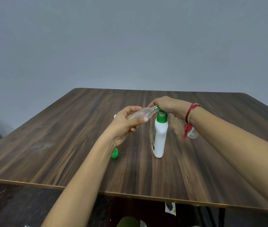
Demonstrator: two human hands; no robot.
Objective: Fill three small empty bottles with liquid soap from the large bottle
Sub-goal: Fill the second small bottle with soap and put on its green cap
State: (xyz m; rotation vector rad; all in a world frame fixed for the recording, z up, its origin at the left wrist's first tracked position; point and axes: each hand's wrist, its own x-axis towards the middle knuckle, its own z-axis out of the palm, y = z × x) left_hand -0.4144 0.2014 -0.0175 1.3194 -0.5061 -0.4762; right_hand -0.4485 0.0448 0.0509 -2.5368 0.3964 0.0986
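The large white soap bottle (160,138) with a green pump top (161,117) stands upright mid-table. My right hand (169,106) rests over the pump head, fingers curled down on it. My left hand (126,122) grips a small clear bottle (142,113), tilted almost level, its open neck at the pump's nozzle. Behind my right wrist stands another small clear bottle (193,133), partly hidden. A white bit of a third small bottle (115,116) peeks out behind my left hand. A green cap (114,153) lies on the table beside my left forearm.
The dark wooden table (56,145) runs to a grey wall behind. Its near edge crosses the lower frame. A red thread (189,118) is tied round my right wrist. Below the table edge hang a paper tag (170,208) and a green object (127,222).
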